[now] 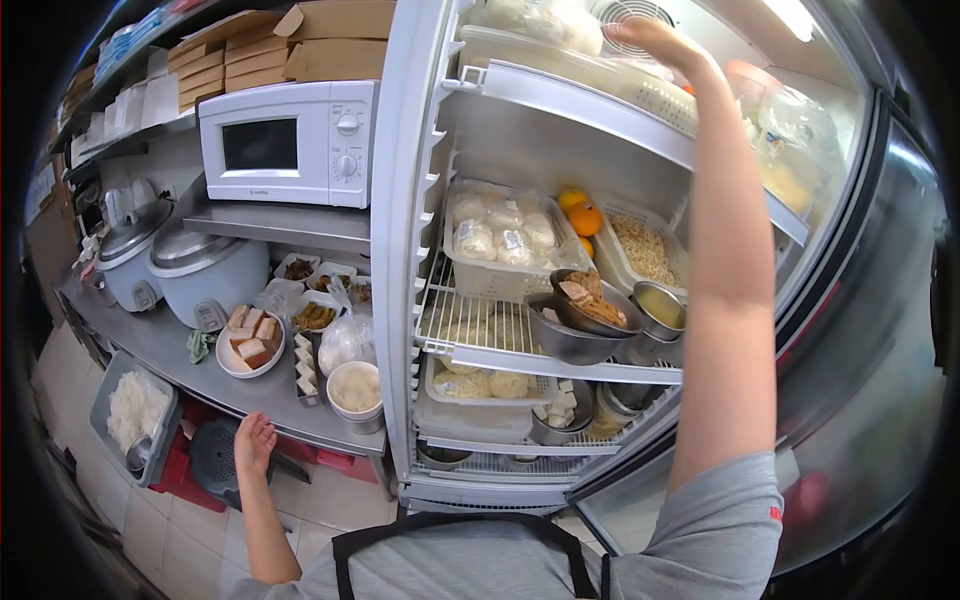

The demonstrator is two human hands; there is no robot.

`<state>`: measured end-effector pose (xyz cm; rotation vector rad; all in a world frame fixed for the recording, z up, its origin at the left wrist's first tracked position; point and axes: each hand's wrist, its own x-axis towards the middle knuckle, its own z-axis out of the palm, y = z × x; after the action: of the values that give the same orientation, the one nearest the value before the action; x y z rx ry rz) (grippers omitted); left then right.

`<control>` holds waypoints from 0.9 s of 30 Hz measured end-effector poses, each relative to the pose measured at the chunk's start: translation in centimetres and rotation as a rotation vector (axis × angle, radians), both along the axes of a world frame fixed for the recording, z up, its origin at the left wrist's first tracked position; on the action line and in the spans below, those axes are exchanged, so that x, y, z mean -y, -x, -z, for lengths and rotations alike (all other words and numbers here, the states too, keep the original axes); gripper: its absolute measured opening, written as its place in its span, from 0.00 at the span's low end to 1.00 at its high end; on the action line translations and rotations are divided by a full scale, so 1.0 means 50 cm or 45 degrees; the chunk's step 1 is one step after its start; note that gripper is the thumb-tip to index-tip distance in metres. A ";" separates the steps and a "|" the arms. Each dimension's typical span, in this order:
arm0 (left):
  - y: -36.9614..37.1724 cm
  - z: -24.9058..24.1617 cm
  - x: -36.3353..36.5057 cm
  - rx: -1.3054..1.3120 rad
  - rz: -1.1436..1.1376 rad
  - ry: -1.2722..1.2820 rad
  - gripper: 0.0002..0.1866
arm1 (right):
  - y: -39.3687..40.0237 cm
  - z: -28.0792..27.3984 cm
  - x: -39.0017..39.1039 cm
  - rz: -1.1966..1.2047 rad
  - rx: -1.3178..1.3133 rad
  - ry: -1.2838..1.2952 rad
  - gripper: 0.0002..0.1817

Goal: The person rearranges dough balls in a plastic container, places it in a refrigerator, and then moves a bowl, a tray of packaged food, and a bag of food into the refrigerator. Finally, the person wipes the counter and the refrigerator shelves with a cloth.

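Observation:
My right hand (650, 42) is raised to the top shelf of the open refrigerator, in front of the round fan grille (632, 14). Its fingers point left, stretched out, close to a clear bag of pale food (555, 24) in a long white basket (570, 68). No held object shows in it, though part of the fingers is hard to make out. Low on the left hangs my left hand (256, 444), open with loosely bent fingers and nothing in it. It is nearest the counter's front edge, below a bowl of bread chunks (253, 340).
The middle shelf holds a basket of wrapped pale rounds (505, 235), oranges (584, 218) and metal bowls (572, 340). The glass door (850, 380) stands open at right. Rice cookers (205, 280), a microwave (290, 145) and a tub (357, 388) are left. A grey stool (220, 455) stands below.

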<state>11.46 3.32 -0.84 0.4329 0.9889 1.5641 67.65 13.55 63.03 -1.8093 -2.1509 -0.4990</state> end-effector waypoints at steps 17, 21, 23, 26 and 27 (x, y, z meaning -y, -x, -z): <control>0.032 -0.040 0.035 -0.065 -0.132 -0.116 0.09 | -0.145 0.149 0.146 0.061 0.092 -1.267 0.17; -0.023 -0.135 0.018 -0.253 -0.105 -0.239 0.09 | -0.117 0.111 0.186 0.172 0.412 -1.569 0.17; -0.101 -0.211 0.010 -0.453 -0.008 -0.308 0.10 | -0.092 0.081 0.221 0.213 0.353 -1.502 0.16; -0.253 -0.328 0.013 -0.475 0.279 -0.492 0.11 | -0.095 -0.010 0.392 0.145 0.369 -0.454 0.40; -0.294 -0.355 0.008 -0.531 0.406 -0.542 0.10 | -0.040 0.031 0.382 0.286 0.087 -0.842 0.39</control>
<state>26.16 2.91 16.89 1.1933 0.8344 1.4125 69.64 -5.52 61.47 -1.6486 -1.5446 -1.1739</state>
